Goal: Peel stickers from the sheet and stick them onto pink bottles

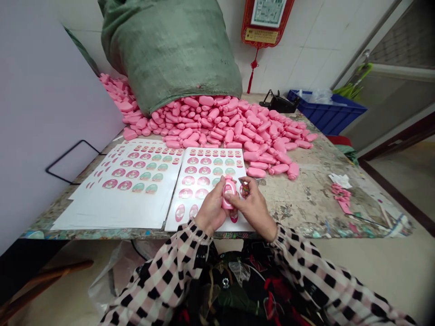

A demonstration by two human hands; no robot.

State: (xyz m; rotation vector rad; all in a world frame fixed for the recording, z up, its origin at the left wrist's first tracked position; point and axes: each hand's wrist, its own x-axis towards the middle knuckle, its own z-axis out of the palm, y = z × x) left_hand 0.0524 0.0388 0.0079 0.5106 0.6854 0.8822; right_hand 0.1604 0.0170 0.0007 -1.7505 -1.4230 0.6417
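Above the sticker sheet, my left hand (pixel 213 209) is closed around a small pink plastic bottle (pixel 229 194) held upright, with a label on its front. My right hand (pixel 255 209) is on the bottle's other side, its thumb pressed against the label and its fingers curled. By the right forefinger shows a small multicoloured object (pixel 244 190) that I cannot make out. Beneath both hands lies a white sheet of stickers (pixel 211 156) with rows of pink and green labels, partly hidden by the hands.
A fanned stack of sticker sheets (pixel 118 208) lies at left. Behind, many pink bottles (pixel 217 122) spill from a large green sack (pixel 176 50). A black tape dispenser (pixel 282 103) and a blue crate (pixel 335 113) stand at the back right. Pink scraps (pixel 341 194) lie on the worn table (pixel 306 199).
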